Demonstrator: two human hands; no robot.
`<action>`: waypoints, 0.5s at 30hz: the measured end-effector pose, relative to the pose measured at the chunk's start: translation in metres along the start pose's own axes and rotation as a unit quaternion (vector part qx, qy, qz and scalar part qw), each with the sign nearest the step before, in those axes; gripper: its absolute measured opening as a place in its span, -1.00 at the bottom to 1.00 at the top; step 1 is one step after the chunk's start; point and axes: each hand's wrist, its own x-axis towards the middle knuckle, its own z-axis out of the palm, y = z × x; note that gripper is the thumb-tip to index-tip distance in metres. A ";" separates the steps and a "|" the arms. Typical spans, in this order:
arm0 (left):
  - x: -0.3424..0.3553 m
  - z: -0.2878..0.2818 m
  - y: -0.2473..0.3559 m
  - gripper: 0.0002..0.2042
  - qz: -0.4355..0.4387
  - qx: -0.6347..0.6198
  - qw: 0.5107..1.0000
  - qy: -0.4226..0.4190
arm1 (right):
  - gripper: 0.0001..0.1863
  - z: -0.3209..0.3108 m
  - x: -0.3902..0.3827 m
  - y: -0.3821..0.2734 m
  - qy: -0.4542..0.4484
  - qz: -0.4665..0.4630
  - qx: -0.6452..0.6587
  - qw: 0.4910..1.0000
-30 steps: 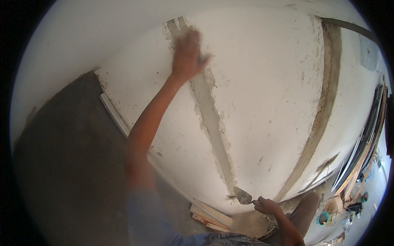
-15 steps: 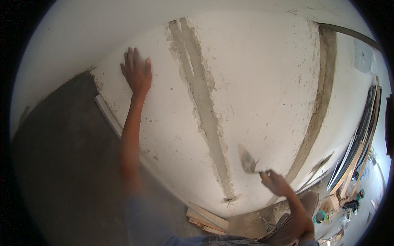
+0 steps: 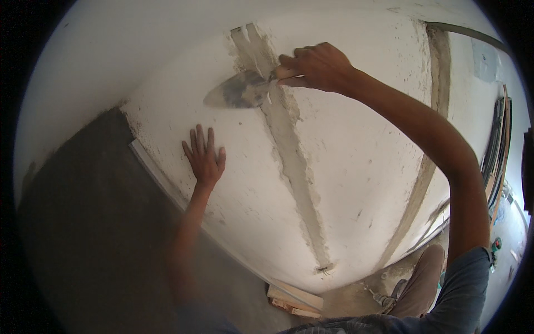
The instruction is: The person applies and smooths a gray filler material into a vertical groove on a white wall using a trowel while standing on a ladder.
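Observation:
My right hand [image 3: 320,67] is closed around the handle of a trowel [image 3: 236,92], high on the white wall [image 3: 356,150]. The trowel's pointed, mortar-smeared blade points left and lies over the upper part of a grey filled strip [image 3: 289,145]. Whether the blade touches the wall I cannot tell. Lower and to the left, my left hand [image 3: 206,161] rests on the wall with its fingers spread, holding nothing. The strip runs down to a small opening with wires [image 3: 324,269] near the wall's foot.
A second grey strip [image 3: 439,94] runs down the wall on the right. Long boards and dark lengths [image 3: 499,145] lean at the far right. Wooden pieces [image 3: 295,300] lie by the wall's foot. A dark grey surface [image 3: 89,222] fills the left, bordered by a pale edging [image 3: 156,170].
My right hand has carried the trowel from low on the wall up to the strip's upper part, its blade turning left. My left hand is lower and slightly further right on the wall.

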 end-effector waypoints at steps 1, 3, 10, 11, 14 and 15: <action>0.001 -0.001 -0.002 -0.36 0.003 0.004 1.000 0.001 | -0.47 -0.003 0.013 0.000 0.000 -0.041 -0.027 0.999; 0.000 0.002 0.000 -0.36 0.004 0.005 1.000 0.001 | -0.47 0.000 0.034 0.010 0.017 0.024 -0.072 0.997; -0.007 0.000 -0.003 -0.36 -0.001 0.025 1.000 -0.011 | -0.49 -0.001 0.042 0.009 0.008 -0.018 -0.070 0.997; -0.005 0.001 -0.001 -0.36 -0.002 0.016 1.000 0.001 | -0.48 -0.003 0.047 0.015 0.017 0.006 -0.070 0.997; -0.007 0.001 0.008 -0.36 -0.019 0.005 1.000 -0.009 | -0.43 0.003 0.043 0.010 -0.005 0.028 -0.143 0.989; -0.009 -0.001 0.010 -0.36 -0.028 0.007 0.999 -0.021 | -0.43 0.004 0.043 0.009 -0.005 0.016 -0.142 0.990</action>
